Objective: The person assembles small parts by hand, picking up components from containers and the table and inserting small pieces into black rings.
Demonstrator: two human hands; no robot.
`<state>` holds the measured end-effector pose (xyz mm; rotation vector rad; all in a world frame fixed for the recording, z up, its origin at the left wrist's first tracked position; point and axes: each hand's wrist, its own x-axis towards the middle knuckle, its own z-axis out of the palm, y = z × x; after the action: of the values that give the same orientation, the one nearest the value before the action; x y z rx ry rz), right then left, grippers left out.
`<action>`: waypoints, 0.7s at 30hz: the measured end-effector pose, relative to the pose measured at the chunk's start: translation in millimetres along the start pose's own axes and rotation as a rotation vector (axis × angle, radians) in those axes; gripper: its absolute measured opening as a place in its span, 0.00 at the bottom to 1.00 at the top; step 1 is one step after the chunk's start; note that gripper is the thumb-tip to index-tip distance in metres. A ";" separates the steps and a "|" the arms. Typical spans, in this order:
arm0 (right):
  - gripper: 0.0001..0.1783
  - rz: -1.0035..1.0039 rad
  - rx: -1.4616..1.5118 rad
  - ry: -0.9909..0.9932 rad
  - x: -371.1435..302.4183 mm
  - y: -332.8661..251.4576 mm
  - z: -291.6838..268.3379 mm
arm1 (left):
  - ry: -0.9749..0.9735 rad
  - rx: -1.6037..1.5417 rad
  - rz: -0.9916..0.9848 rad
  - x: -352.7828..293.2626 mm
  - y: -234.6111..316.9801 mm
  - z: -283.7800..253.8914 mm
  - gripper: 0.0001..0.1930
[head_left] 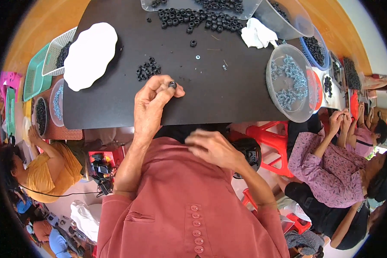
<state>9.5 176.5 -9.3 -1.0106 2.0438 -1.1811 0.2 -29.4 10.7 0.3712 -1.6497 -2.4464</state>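
Over the near edge of the dark table, my left hand [154, 99] pinches a small black ring-shaped part [172, 84] between thumb and fingers. Just beyond it lies a small pile of similar black parts [148, 69]. My right hand [210, 147] is below the table edge, in front of my body, its fingers smeared by motion; I cannot make out whether it holds anything. At the right, a clear round bowl [271, 77] contains many small bluish metal pieces [293, 79]. A single black part [193, 43] and a small light ring [198, 57] lie mid-table.
A larger heap of black parts [189, 18] spreads before a clear tray [250, 12] at the far edge. A white scalloped plate [90, 56] is at the left, a crumpled white cloth [258, 33] at the right. Co-workers sit either side; a red stool [273, 144] stands to my right.
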 end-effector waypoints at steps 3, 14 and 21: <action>0.18 0.113 -0.251 0.076 14.3 34.1 25.9 | -0.028 -0.029 0.029 1.8 -4.4 1.4 0.05; 0.13 -0.115 0.206 -0.209 32.5 -43.0 -4.6 | -0.078 0.094 0.031 0.1 -16.2 -1.2 0.07; 0.06 -0.180 0.029 0.453 64.2 -51.9 -70.1 | -0.112 0.291 -0.025 -1.1 -3.0 2.1 0.08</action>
<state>-62.8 138.9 61.9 -0.9969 2.3002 -1.6516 0.7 -26.2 8.8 0.2974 -2.0668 -2.2828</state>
